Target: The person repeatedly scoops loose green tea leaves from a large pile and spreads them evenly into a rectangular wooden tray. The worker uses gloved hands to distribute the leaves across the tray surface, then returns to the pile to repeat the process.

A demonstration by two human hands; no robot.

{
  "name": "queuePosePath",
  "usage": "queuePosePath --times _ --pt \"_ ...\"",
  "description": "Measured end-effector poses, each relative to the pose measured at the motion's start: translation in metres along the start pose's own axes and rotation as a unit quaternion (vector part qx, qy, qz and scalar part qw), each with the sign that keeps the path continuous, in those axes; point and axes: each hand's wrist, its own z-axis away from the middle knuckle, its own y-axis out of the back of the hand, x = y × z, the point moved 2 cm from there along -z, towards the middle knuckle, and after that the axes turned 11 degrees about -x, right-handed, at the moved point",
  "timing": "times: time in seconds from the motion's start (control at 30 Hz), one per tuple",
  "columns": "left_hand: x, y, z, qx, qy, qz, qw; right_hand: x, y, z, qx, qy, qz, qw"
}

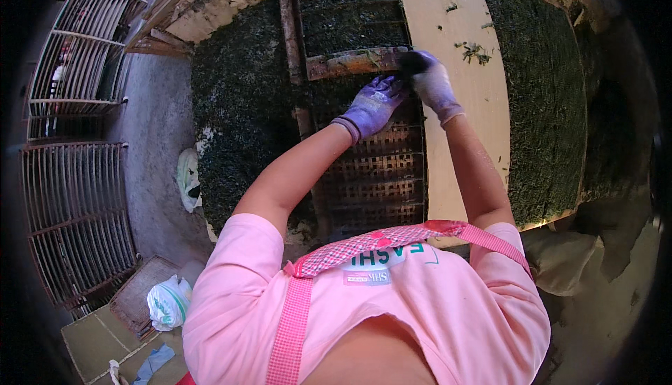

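Both hands wear purple-and-white work gloves. My left hand reaches over the dark plant material in a slatted tray, its fingers at the lower edge of a wooden bar. My right hand is at the bar's right end, bent around something dark; whether it grips that or the bar is unclear. Dark green shredded leaf-like material fills the tray's far part. The near part shows bare woven lattice. A pale board with a few green scraps lies along the tray's right side.
A heap of dark green material lies left of the tray, and a flat layer of it right of the board. Slatted metal racks stand at far left. White bags and a blue cloth lie lower left; a sack sits lower right.
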Motion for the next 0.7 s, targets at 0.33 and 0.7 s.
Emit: queuePosePath --times 0.33,0.7 --pt "-0.046 0.003 0.107 0.335 0.18 0.434 0.816 0.002 0.033 0.031 0.298 0.004 0.16 0.941" --pt "-0.046 -0.003 0.131 0.129 0.214 0.056 0.967 -0.036 -0.038 0.044 0.015 0.226 0.359 0.905"
